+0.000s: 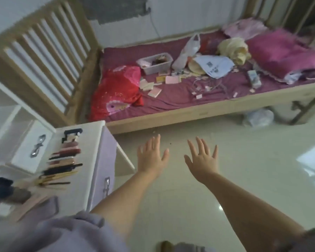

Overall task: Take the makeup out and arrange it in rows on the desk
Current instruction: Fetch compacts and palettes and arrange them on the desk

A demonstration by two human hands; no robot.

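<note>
Your left hand (150,157) and right hand (203,160) hover spread and empty beside the desk (96,142), where slim pink and black makeup (64,159) lies in a row.

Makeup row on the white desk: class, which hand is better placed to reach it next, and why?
Probably the left hand. Both hands are open and empty over the floor, but the makeup row lies on the desk to the left; the right hand would have to cross over.

Soft, even daylight, fairly bright. Glare patches gleam on the glossy floor (225,179) at right, hinting at light from that side. Motion blur smears the whole view, worst on the bench (91,140) at left. Wide-angle bending curves the bed (207,108) edges.
</note>
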